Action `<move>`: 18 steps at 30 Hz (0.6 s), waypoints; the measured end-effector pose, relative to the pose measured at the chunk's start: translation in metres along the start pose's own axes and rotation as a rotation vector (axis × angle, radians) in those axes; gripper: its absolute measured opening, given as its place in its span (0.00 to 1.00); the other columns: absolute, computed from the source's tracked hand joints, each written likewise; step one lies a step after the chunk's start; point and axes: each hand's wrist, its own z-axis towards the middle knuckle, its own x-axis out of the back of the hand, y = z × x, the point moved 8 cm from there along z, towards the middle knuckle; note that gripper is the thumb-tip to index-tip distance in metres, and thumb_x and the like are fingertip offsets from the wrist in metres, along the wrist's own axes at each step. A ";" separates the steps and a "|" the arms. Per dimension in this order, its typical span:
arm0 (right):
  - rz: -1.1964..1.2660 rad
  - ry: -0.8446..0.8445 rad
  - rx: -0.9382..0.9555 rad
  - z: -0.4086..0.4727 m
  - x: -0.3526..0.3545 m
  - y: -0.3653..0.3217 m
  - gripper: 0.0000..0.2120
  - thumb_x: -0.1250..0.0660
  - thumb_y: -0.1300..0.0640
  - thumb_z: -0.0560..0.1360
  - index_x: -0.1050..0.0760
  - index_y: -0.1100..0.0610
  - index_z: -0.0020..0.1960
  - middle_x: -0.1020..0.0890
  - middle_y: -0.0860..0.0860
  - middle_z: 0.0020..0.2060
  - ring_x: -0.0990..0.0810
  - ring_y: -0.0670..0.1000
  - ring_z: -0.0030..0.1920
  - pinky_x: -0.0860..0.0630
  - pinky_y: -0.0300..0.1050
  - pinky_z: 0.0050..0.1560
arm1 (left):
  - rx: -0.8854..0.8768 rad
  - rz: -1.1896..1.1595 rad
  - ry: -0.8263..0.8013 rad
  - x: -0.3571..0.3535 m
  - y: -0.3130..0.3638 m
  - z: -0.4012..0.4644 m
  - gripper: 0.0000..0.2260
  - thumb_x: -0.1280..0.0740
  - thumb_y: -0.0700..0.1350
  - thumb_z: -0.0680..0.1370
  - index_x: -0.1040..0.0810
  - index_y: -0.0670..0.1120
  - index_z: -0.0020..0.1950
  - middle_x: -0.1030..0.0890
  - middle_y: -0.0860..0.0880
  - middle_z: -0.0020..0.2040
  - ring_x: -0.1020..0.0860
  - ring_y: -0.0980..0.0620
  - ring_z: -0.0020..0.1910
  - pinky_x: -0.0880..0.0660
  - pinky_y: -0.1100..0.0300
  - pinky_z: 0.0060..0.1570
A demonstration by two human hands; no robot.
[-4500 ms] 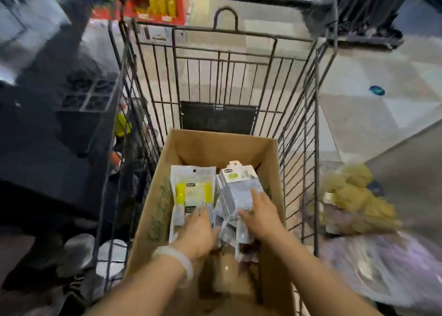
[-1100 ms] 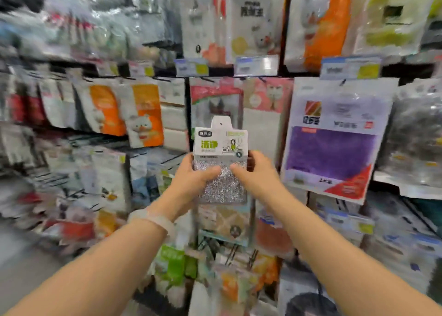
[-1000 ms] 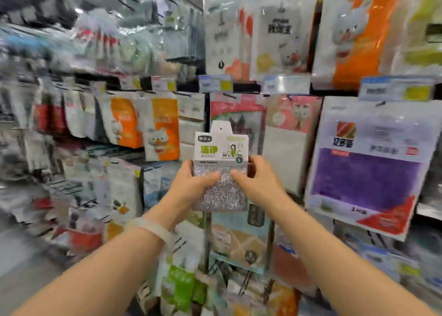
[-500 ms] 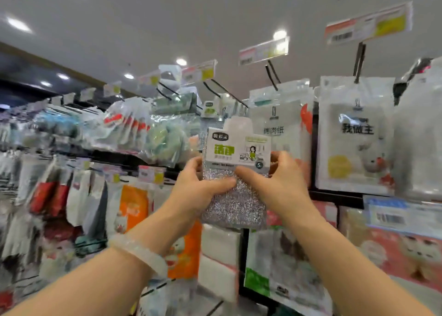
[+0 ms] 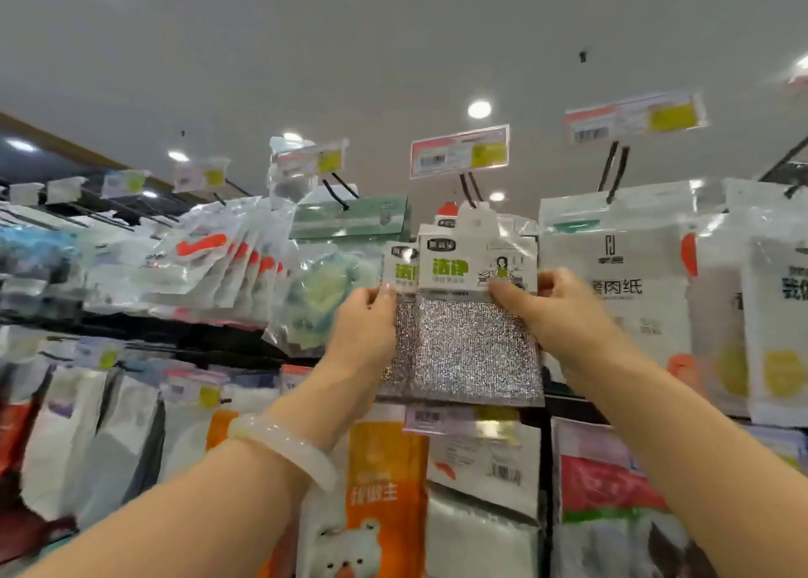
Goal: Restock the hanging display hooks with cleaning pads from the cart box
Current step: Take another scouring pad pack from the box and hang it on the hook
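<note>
Both forearms are bare, sleeveless; a pale, translucent bangle (image 5: 283,447) circles the left wrist.

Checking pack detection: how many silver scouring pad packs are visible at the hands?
2. The front silver pad pack is pinched at its header card by the right hand; a second pack sits behind it, by the left hand. More may be hidden behind.

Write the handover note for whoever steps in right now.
Left hand pinches the left edge of the silver pad packs; right hand pinches the right edge at the card header.
Packs are raised to the top row, the hang tab just below the black hook under the price tag.
Done: packs brought up to the display.
Left: thread the tab onto the hook and release. The cart box is out of view.
</note>
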 end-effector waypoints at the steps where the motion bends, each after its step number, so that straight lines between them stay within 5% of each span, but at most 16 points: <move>1: 0.028 0.018 -0.010 0.006 -0.004 -0.003 0.18 0.30 0.55 0.71 0.31 0.60 0.56 0.21 0.54 0.47 0.22 0.51 0.45 0.25 0.44 0.44 | -0.024 0.022 0.007 0.009 0.002 0.009 0.11 0.46 0.47 0.82 0.27 0.47 0.45 0.24 0.45 0.45 0.28 0.49 0.42 0.30 0.55 0.43; 4: 0.112 0.082 -0.015 0.019 -0.011 -0.015 0.15 0.30 0.56 0.71 0.27 0.62 0.54 0.19 0.54 0.47 0.21 0.53 0.48 0.24 0.50 0.55 | -0.068 0.034 0.011 0.033 0.003 0.033 0.11 0.46 0.46 0.82 0.28 0.47 0.44 0.26 0.48 0.40 0.31 0.53 0.37 0.34 0.59 0.37; 8: 0.114 0.156 -0.002 0.031 -0.017 -0.030 0.14 0.29 0.56 0.70 0.25 0.61 0.52 0.17 0.55 0.48 0.20 0.57 0.55 0.25 0.54 0.61 | -0.026 -0.016 -0.028 0.050 -0.008 0.050 0.12 0.45 0.45 0.82 0.29 0.48 0.41 0.26 0.47 0.40 0.31 0.51 0.38 0.33 0.56 0.40; 12: 0.145 0.218 -0.014 0.038 -0.023 -0.043 0.22 0.28 0.58 0.69 0.27 0.64 0.59 0.17 0.57 0.51 0.19 0.57 0.54 0.24 0.55 0.60 | -0.033 -0.062 -0.046 0.058 -0.014 0.052 0.12 0.45 0.45 0.82 0.29 0.47 0.40 0.27 0.46 0.39 0.31 0.51 0.37 0.33 0.57 0.39; 18: 0.113 0.202 -0.082 0.029 -0.030 -0.028 0.17 0.28 0.59 0.69 0.25 0.64 0.55 0.17 0.58 0.50 0.19 0.58 0.53 0.23 0.56 0.58 | -0.052 -0.105 0.013 0.071 -0.011 0.049 0.14 0.46 0.46 0.82 0.30 0.50 0.37 0.29 0.50 0.36 0.33 0.54 0.34 0.36 0.61 0.34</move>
